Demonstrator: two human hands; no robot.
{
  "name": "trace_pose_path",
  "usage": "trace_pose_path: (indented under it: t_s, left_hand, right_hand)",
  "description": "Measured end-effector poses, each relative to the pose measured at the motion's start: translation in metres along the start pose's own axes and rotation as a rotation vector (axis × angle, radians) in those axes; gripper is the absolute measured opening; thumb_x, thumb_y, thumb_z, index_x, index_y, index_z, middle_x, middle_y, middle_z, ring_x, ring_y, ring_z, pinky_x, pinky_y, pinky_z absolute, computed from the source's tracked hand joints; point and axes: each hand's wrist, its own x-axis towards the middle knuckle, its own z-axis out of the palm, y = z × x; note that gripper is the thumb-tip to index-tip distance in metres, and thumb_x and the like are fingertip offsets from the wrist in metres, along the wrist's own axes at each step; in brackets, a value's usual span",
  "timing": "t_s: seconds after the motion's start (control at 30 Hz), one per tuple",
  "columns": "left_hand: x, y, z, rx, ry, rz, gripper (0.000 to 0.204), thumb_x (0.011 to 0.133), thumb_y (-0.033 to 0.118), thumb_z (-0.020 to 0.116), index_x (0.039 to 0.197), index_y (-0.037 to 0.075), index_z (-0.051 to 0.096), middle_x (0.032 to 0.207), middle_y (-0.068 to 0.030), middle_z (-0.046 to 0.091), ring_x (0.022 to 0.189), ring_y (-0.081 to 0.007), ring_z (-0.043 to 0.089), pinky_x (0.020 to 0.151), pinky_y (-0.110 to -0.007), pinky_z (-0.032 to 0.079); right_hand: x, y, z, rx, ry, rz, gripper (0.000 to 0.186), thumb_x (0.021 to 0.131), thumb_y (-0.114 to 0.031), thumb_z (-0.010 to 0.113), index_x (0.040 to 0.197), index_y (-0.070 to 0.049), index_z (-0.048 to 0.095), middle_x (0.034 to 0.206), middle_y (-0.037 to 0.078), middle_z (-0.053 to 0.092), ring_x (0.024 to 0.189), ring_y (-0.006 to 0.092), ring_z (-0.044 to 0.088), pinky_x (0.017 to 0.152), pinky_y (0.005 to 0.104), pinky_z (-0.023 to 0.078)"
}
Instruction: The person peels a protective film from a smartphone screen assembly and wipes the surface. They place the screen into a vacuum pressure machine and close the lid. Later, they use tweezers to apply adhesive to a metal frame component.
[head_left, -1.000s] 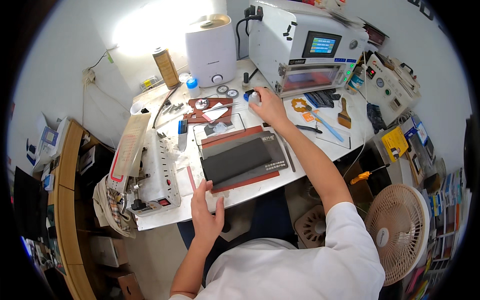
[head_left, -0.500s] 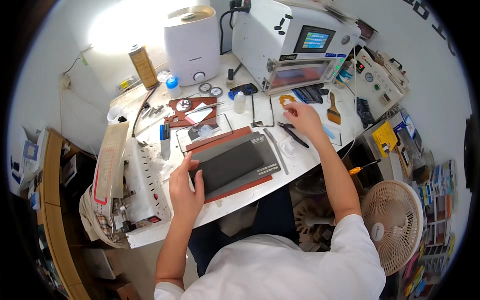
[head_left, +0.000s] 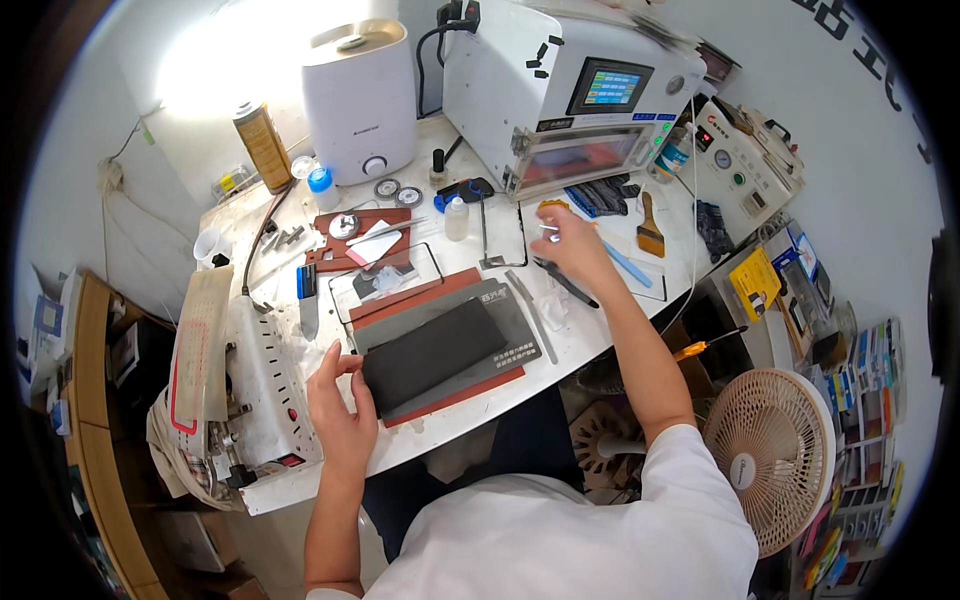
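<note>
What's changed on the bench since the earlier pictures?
The right hand let go of the small white bottle and moved right, toward the pliers; whether it now holds anything is unclear. The left hand stays beside the black slab, which remains on the gray mat.

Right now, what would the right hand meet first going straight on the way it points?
Probably the orange piece, partly hidden behind the right hand; beyond that, the white machine. Height is unclear, so the hand might pass over the piece.

Left of the humidifier (head_left: pixel 360 115), the wall (head_left: pixel 225 70) is bleached by glare; before it the tabletop (head_left: pixel 460 257) is brightly lit; far left, the cabinet (head_left: pixel 105 400) is bowed by distortion.
</note>
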Motion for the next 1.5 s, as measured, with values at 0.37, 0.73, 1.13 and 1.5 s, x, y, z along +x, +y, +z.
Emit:
trace_pose_path:
  t_s: [0.37, 0.73, 1.13, 1.5]
  left_hand:
    - [-0.001, 0.08, 0.025, -1.094, -0.538, -0.401, 0.064, 0.098, 0.016, 0.06, 0.151, 0.001, 0.028, 0.13, -0.0179, 0.056, 0.111, -0.0239, 0.063, 0.089, -0.034, 0.054]
    - [-0.052, 0.059, -0.024, -0.848, -0.322, -0.793, 0.016, 0.101, 0.003, 0.053, 0.114, -0.001, 0.061, 0.09, -0.0079, 0.068, 0.069, -0.0097, 0.063, 0.06, -0.022, 0.051]
    - [-0.092, 0.039, -0.062, -0.765, -0.017, -0.885, 0.015, 0.095, -0.002, 0.061, 0.11, -0.002, 0.061, 0.099, -0.0146, 0.071, 0.08, -0.0161, 0.07, 0.061, -0.026, 0.057]
    - [-0.08, 0.038, -0.071, -0.836, -0.054, -0.887, 0.022, 0.101, 0.001, 0.052, 0.123, -0.002, 0.053, 0.111, -0.02, 0.069, 0.09, -0.0246, 0.072, 0.066, -0.03, 0.06]
  right_hand:
    - [-0.131, -0.102, 0.006, 0.748, -0.143, -0.036, 0.025, 0.089, -0.02, 0.077, 0.096, -0.008, 0.056, 0.076, 0.0, 0.069, 0.056, 0.0084, 0.06, 0.049, 0.0263, 0.046]
    - [-0.097, -0.115, 0.03, 0.345, 0.002, -0.244, 0.027, 0.09, -0.024, 0.073, 0.11, -0.008, 0.064, 0.073, 0.004, 0.067, 0.062, 0.0181, 0.065, 0.058, 0.0315, 0.05]
    - [-0.018, -0.134, 0.099, -0.344, -0.016, -0.26, 0.062, 0.084, -0.039, 0.074, 0.133, -0.004, 0.055, 0.1, 0.014, 0.068, 0.089, 0.0299, 0.066, 0.078, 0.0416, 0.054]
    - [-0.071, -0.081, 0.02, 0.824, -0.364, 0.189, 0.026, 0.099, -0.016, 0.06, 0.12, -0.001, 0.064, 0.083, -0.001, 0.064, 0.068, 0.0027, 0.053, 0.059, 0.0182, 0.042]
